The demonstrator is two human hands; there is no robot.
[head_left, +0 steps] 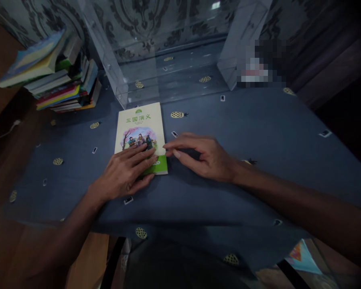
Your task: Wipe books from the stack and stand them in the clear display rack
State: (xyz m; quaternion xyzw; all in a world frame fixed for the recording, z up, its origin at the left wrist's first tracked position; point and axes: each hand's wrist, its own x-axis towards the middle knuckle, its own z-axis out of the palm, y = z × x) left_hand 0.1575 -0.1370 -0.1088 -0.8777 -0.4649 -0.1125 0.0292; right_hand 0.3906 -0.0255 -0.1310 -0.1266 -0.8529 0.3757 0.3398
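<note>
A book [140, 120] with a cream cover, green lower band and a picture of figures under a pink tree lies closed and flat on the cloth-covered table. My left hand [128, 168] rests across its lower left part, fingers stretched out over the cover and hiding some of the picture. At the book's right edge, my right hand [203, 156] has its index finger and thumb reaching toward the lower corner, a gap between them. Its fingertips are at or very near the edge; whether they touch it I cannot tell.
Behind the book stands a clear plastic box-like stand [171, 80]. A leaning stack of books [63, 76] occupies the back left. The dark blue tablecloth [258, 128] carries pineapple prints. A blurred-out patch [258, 68] lies at the back right, and a patterned curtain hangs behind.
</note>
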